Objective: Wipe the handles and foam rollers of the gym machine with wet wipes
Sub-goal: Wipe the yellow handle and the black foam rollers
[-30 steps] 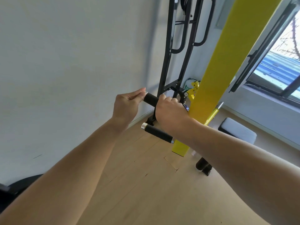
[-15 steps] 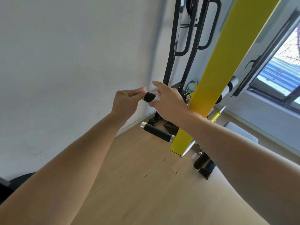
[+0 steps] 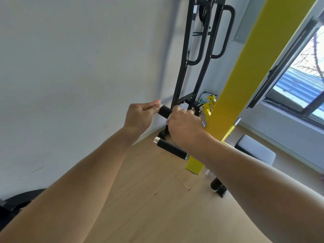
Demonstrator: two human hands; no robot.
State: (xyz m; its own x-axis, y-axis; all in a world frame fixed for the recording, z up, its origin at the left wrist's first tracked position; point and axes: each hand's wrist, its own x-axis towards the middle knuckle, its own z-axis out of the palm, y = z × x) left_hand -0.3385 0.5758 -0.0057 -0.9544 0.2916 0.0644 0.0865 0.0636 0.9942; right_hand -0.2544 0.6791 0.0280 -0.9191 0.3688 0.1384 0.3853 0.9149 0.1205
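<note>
Count: 2 hands, left (image 3: pixel 140 116) and right (image 3: pixel 185 127). 2 black grip handles, upper (image 3: pixel 164 111) and lower (image 3: pixel 171 148). 2 black loop handles far up, left (image 3: pixel 201 32) and right (image 3: pixel 226 32). 1 yellow beam (image 3: pixel 245 71). 1 window (image 3: pixel 298 81).

Upper handle (image 3: pixel 164 111): black foam, roughly horizontal, far end covered. Wet wipe (image 3: pixel 168 121): only a white edge shows beneath it. Lower handle (image 3: pixel 171 148): black foam, chrome end caps, angled downward right, uncovered.
</note>
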